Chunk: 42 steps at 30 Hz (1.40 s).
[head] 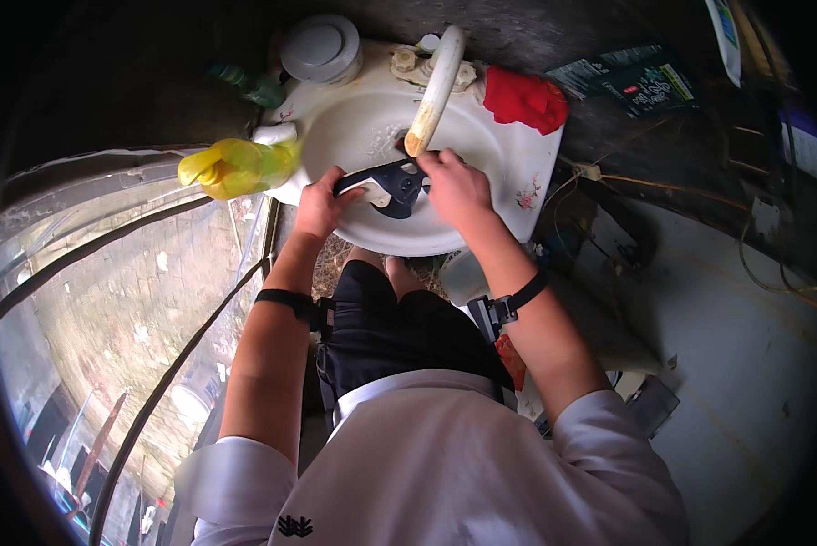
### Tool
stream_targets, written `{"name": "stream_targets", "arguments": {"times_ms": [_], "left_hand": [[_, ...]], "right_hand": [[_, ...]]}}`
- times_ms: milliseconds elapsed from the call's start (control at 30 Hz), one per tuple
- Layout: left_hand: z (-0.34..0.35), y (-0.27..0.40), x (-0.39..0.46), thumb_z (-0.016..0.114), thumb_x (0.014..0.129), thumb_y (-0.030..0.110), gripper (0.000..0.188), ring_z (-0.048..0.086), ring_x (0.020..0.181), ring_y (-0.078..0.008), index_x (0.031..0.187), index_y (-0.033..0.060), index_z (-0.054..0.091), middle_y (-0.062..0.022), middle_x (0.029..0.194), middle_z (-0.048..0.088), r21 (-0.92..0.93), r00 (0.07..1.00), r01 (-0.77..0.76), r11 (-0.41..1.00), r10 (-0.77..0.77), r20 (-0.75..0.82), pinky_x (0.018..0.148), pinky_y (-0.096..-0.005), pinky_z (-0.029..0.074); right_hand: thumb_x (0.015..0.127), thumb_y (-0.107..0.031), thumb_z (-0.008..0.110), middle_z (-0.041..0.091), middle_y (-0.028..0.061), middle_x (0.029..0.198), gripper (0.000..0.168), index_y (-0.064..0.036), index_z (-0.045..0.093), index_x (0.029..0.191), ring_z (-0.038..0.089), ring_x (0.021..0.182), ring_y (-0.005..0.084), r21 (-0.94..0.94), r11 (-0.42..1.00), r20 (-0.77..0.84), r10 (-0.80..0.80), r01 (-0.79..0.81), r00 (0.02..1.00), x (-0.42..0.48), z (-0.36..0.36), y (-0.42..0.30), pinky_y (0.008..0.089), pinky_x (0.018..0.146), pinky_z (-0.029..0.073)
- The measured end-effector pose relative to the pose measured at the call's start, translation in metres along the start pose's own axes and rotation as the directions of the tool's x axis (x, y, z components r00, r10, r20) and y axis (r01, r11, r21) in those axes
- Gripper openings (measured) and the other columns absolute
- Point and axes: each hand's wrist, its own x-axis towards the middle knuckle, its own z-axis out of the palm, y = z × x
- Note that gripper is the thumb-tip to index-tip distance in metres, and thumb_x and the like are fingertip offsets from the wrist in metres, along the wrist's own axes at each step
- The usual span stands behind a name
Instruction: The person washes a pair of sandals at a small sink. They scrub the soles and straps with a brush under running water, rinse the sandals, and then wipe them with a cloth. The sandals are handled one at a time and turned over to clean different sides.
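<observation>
A navy-and-white item (398,184), sandal-like in shape, is held slantwise over the white washbasin (500,215). My left hand (321,208) grips its left end, with the thumb on the pale part. At its other end, my right hand (455,188) has fingers closed over the dark edge, just beneath the spout's mouth. The curved white faucet (442,75), brownish at its tip, reaches over the bowl. Bubbles or rippling water (384,141) show on the bowl's floor near the drain. My right hand partly hides the item.
A yellow plastic bag (234,167) lies on the basin's left rim. Behind stand a round lidded container (321,48) and a green bottle (248,85). A red cloth (524,99) covers the back right corner. Cables (674,188) run along the right wall.
</observation>
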Motion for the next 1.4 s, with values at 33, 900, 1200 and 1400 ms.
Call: {"name": "stream_targets", "arguments": {"times_ms": [33, 900, 1200, 1400], "left_hand": [[0.0, 0.001, 0.0, 0.086, 0.089, 0.032, 0.039, 0.073, 0.078, -0.0317, 0.108, 0.0057, 0.065, -0.0163, 0.085, 0.074, 0.016, 0.999, -0.035, 0.999, 0.035, -0.016, 0.074, -0.0394, 0.057], [0.013, -0.008, 0.005, 0.081, 0.092, 0.031, 0.034, 0.074, 0.083, -0.0372, 0.117, 0.0105, 0.068, -0.016, 0.093, 0.076, 0.168, 0.939, -0.251, 0.953, 0.282, -0.198, 0.072, -0.0431, 0.059], [0.011, -0.005, 0.006, 0.078, 0.094, 0.029, 0.028, 0.073, 0.083, -0.0374, 0.111, 0.0106, 0.066, -0.0133, 0.093, 0.075, 0.167, 0.947, -0.22, 0.961, 0.251, -0.199, 0.071, -0.0454, 0.059], [0.008, -0.006, 0.003, 0.077, 0.094, 0.035, 0.031, 0.072, 0.084, -0.0384, 0.107, 0.0097, 0.064, -0.0145, 0.09, 0.073, 0.199, 0.964, -0.202, 0.959, 0.23, -0.131, 0.071, -0.0467, 0.058]], "right_hand": [[0.089, -0.012, 0.065, 0.064, 0.0129, 0.119, 0.07, -0.028, 0.048, 0.155, 0.074, 0.092, 0.0362, -0.022, 0.999, -0.004, 0.031, -0.031, 1.0, 0.001, 0.006, 0.001, 0.0489, 0.079, 0.059], [0.09, -0.011, 0.064, 0.059, 0.0121, 0.122, 0.072, -0.026, 0.046, 0.158, 0.073, 0.095, 0.0329, -0.091, 0.987, 0.002, 0.13, -0.129, 0.992, -0.01, 0.014, -0.023, 0.0458, 0.075, 0.061], [0.093, -0.011, 0.059, 0.059, 0.0115, 0.127, 0.069, -0.033, 0.045, 0.157, 0.072, 0.096, 0.0359, -0.074, 0.979, -0.081, 0.185, -0.192, 0.979, 0.001, 0.023, 0.011, 0.0514, 0.078, 0.059], [0.089, -0.011, 0.065, 0.06, 0.008, 0.125, 0.07, -0.03, 0.048, 0.155, 0.073, 0.092, 0.0319, -0.146, 0.989, -0.091, 0.007, -0.021, 0.996, -0.003, 0.02, -0.008, 0.0476, 0.075, 0.061]]}}
